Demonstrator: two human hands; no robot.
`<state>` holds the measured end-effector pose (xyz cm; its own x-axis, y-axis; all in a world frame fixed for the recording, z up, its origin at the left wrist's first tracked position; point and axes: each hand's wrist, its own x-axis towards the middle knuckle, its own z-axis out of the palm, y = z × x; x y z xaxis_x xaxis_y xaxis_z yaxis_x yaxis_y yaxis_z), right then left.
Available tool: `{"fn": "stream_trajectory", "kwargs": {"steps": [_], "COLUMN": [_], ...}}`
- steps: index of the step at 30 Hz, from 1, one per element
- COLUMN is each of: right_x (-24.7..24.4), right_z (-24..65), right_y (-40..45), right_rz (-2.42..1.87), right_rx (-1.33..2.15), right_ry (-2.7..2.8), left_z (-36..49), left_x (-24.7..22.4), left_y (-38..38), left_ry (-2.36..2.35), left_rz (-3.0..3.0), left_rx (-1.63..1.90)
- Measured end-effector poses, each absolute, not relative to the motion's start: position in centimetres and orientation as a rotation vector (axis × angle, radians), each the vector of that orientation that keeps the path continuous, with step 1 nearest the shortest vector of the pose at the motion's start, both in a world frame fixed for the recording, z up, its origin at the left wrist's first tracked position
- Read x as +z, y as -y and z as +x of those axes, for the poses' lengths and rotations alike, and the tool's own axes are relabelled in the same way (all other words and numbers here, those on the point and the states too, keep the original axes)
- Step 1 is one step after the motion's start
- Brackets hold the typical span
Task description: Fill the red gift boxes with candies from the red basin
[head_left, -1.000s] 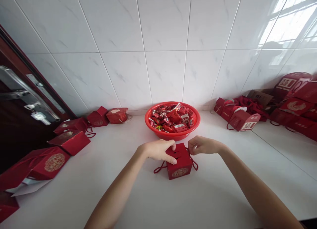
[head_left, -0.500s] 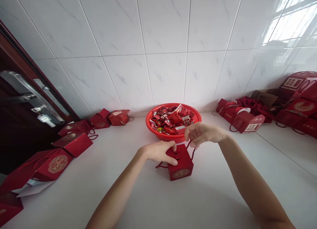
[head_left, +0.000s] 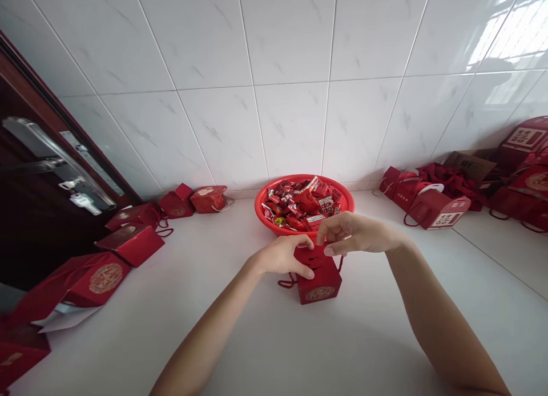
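A small red gift box [head_left: 321,283] with a gold medallion on its front and dark slots in its top stands on the white counter. My left hand [head_left: 285,258] grips the box's top from the left, thumb at the near edge and fingers at the far edge. My right hand [head_left: 357,234] is over the top's right rear corner, thumb and fingers curled together in a pinch at the lid; what is between them is hidden. One dark red cord handle [head_left: 287,282] loops out on the left, and another cord [head_left: 341,263] shows on the right.
Behind the box, a red plastic basket [head_left: 259,209] holds many wrapped candies [head_left: 295,205]. More red gift boxes [head_left: 131,245] line the left beside a dark door [head_left: 25,213]. Other red boxes [head_left: 440,206] are piled at right along the tiled wall [head_left: 291,122].
My right hand has moved from the right cord to above the box's lid; the cord now hangs free of the fingers. My left hand stays on the box. The view has shifted slightly.
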<state>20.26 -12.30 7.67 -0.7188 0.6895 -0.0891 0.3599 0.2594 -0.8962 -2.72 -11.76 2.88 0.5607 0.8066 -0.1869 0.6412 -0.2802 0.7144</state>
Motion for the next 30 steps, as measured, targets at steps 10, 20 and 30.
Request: {"fn": "stream_trajectory", "kwargs": {"steps": [10, 20, 30], "right_x": [8.1, 8.0, 8.7], "right_z": [20.9, 18.3, 18.6], "right_y": [13.1, 16.0, 16.3], "right_rz": [-1.033, -1.486, -1.689], "right_rx": [1.290, 0.742, 0.449], "right_ry": [2.194, 2.075, 2.036], "left_z": [-3.2, -2.0, -1.3], "left_x": [6.8, 7.3, 6.9], "left_y": [14.0, 16.9, 17.3], "left_ry": [-0.908, -0.432, -0.427], "left_rz": [1.597, 1.367, 1.481], "left_rx": [0.571, 0.839, 0.814]}}
